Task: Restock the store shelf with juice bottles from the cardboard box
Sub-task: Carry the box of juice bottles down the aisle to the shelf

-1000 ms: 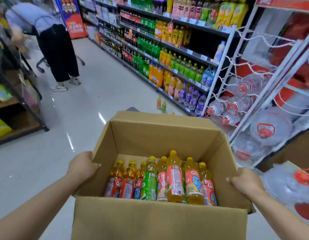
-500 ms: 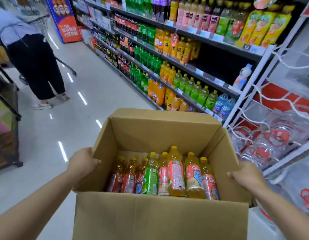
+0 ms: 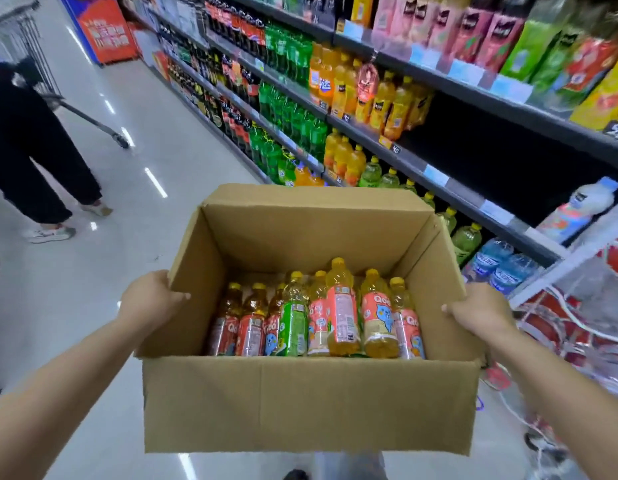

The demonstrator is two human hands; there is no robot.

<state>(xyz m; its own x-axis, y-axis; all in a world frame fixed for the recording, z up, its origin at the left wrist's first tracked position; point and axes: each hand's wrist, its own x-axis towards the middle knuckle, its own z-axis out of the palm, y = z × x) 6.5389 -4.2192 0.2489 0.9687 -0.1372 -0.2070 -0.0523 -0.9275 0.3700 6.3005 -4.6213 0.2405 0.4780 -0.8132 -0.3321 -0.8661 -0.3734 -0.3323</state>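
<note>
Both hands grasp the cardboard box (image 3: 307, 403) by its side walls: the left hand (image 3: 150, 301) curls over the left rim, the right hand (image 3: 480, 311) over the right rim, thumbs inside, and the box is carried clear of the floor. Inside it, the juice bottles (image 3: 318, 317) lie packed in one row against the near wall, caps pointing toward the far wall; the far half of the box bottom is bare. That puts the load close to the carrier, so I judge the box should be kept level, or the row may slide forward.

Right of the box, just beyond its far right corner, runs the store shelf (image 3: 439, 174), with a dark unfilled stretch above the box's right side. A good next move is probably to set the box down beside that gap before freeing either hand. Left of the box, well apart, another person (image 3: 34, 150) stands in the aisle.
</note>
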